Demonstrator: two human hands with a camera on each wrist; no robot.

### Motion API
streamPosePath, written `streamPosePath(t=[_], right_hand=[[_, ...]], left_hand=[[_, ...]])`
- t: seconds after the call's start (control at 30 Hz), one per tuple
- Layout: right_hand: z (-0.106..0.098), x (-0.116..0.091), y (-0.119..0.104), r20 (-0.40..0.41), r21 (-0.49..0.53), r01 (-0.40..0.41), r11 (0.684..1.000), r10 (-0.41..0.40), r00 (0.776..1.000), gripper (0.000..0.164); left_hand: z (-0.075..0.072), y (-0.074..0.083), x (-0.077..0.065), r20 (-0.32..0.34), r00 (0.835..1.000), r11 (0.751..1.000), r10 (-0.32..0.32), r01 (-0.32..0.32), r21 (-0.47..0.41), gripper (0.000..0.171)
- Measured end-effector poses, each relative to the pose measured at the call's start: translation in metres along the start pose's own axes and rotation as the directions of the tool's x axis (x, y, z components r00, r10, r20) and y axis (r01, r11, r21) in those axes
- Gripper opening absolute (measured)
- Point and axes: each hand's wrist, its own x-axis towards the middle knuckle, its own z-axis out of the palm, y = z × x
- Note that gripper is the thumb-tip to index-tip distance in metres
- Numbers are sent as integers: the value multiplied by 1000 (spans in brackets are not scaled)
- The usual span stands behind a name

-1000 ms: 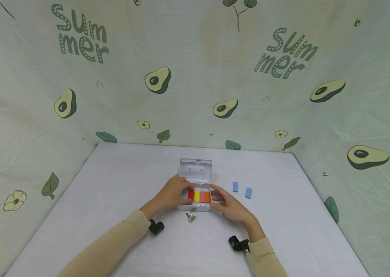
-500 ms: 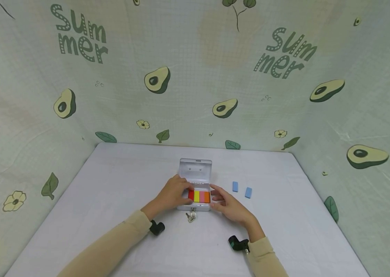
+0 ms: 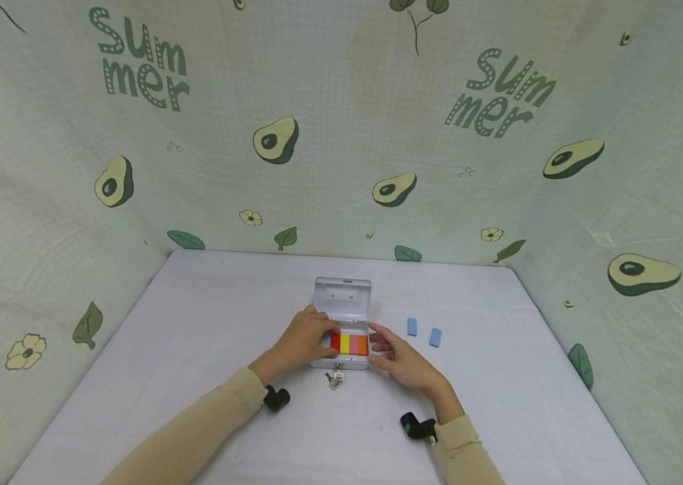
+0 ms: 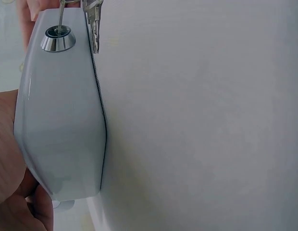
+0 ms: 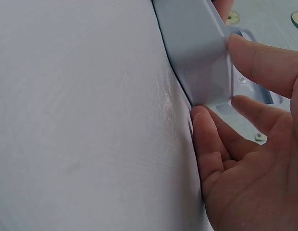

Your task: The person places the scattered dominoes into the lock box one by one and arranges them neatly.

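Note:
A light grey cash box [image 3: 350, 364] stands on the white table with its lid [image 3: 343, 300] raised. In it, a red block [image 3: 335, 342], a yellow block [image 3: 344, 344], a pink block [image 3: 353, 345] and an orange block [image 3: 363, 345] lie side by side. My left hand [image 3: 302, 340] reaches over the box's left side and pinches the red block between thumb and fingers. My right hand [image 3: 405, 364] rests against the box's right side, thumb on the rim, index finger farther back. Keys [image 4: 94, 26] hang at the front lock [image 4: 57, 39].
Two light blue blocks, the nearer-left one [image 3: 412, 327] and another [image 3: 435, 337], lie on the table [image 3: 244, 289] right of the box. Printed cloth [image 3: 341, 135] with avocados closes off the back and sides. Each wrist wears a black camera.
Very little differs: my left hand and the red block seem to have shifted very slightly right. The right hand and the box look still.

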Motion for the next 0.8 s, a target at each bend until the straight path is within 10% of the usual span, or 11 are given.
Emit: streamPosePath(t=[0.8], right_hand=[[2,1,2,-13,-4,-6,1000,6,1000,75]], left_hand=[[-4,4,-1,30,999,1000,-30,29,7,36]])
